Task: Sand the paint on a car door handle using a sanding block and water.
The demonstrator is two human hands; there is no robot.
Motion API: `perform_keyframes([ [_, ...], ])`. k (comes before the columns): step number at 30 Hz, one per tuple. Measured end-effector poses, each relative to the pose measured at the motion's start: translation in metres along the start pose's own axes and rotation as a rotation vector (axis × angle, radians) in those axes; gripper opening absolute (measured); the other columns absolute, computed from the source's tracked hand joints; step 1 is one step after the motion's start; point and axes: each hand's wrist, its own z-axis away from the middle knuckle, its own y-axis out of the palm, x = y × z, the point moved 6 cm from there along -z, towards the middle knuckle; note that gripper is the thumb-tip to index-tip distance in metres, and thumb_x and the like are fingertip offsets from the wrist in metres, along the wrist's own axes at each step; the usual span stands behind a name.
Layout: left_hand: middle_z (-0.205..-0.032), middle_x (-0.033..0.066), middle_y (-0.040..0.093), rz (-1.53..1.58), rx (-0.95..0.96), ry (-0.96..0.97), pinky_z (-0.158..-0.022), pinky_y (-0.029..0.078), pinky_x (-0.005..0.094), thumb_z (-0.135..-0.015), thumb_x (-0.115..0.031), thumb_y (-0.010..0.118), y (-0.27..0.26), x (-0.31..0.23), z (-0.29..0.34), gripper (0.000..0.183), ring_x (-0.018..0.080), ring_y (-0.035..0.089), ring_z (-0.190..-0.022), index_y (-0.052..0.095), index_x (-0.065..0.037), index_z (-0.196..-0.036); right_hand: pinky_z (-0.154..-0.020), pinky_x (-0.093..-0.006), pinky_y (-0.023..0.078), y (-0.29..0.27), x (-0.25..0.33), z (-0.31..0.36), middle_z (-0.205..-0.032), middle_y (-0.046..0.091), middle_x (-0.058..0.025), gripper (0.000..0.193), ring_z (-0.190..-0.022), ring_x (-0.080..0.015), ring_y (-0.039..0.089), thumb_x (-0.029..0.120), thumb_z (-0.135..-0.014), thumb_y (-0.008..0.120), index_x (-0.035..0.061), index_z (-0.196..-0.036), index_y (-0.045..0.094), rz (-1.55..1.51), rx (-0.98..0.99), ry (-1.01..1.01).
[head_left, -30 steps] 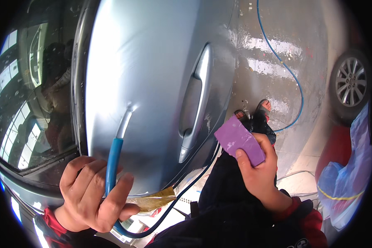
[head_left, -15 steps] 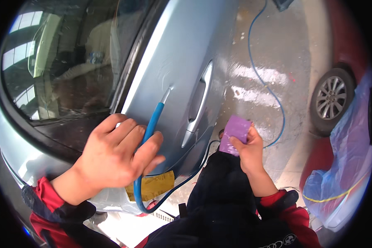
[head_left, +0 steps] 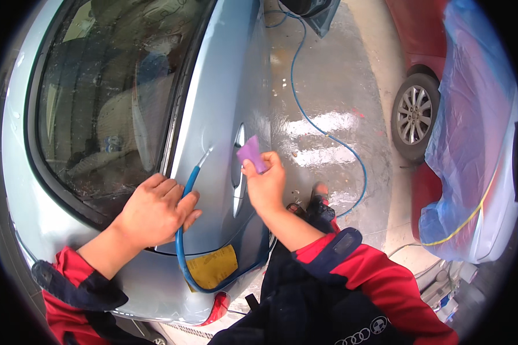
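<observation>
My left hand (head_left: 155, 211) is closed around a blue hose (head_left: 180, 247) above the silver-blue car (head_left: 216, 103). The hose's pale metal nozzle (head_left: 204, 157) points away from me, with its tip close over the body panel beside the window. The lower part of the hose loops down across the rear of the car. My right hand (head_left: 267, 187) pinches a bent purple sheet, probably sandpaper (head_left: 251, 154), between thumb and fingers. That sheet hovers in front of the door handle (head_left: 237, 198) and partly hides it; I cannot tell whether they touch.
A yellow-brown sheet (head_left: 214, 266) lies on the car's rear near the red tail light (head_left: 217, 309). To the right, another blue hose (head_left: 355, 154) snakes over the wet floor (head_left: 293, 69). Beyond it stands a red car (head_left: 406, 34), partly covered in translucent blue plastic (head_left: 469, 115).
My right hand has brought the purple sheet leftward from above the floor to the door handle. My left hand keeps hold of the hose. The view has shifted, showing more of the car's rear.
</observation>
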Motion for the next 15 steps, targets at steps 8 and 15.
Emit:
perform_keyframes([
  [8, -0.074, 0.0050, 0.058, 0.026, 0.030, -0.046, -0.072, 0.050, 0.0392, -0.094, -0.027, 0.072, 0.017, 0.005, 0.007, 0.020, 0.0254, 0.065, -0.072, 0.064, -0.009, -0.095, -0.077, -0.0448, 0.058, 0.019, 0.044, 0.022, -0.098, 0.079, -0.0205, 0.026, -0.085, -0.0361, 0.077, 0.019, -0.099, 0.069, -0.0048, -0.107, 0.068, 0.428, 0.175, -0.085],
  [15, -0.072, 0.0052, 0.059, 0.000, 0.028, -0.030, -0.073, 0.052, 0.0388, -0.097, -0.029, 0.071, 0.016, 0.009, 0.005, 0.021, 0.0259, 0.066, -0.071, 0.063, -0.009, -0.094, -0.064, -0.0437, 0.049, 0.027, 0.026, 0.003, -0.076, 0.067, -0.0110, 0.026, -0.069, -0.0219, 0.064, 0.014, -0.098, 0.058, -0.0087, -0.096, 0.070, 0.185, 0.213, 0.258],
])
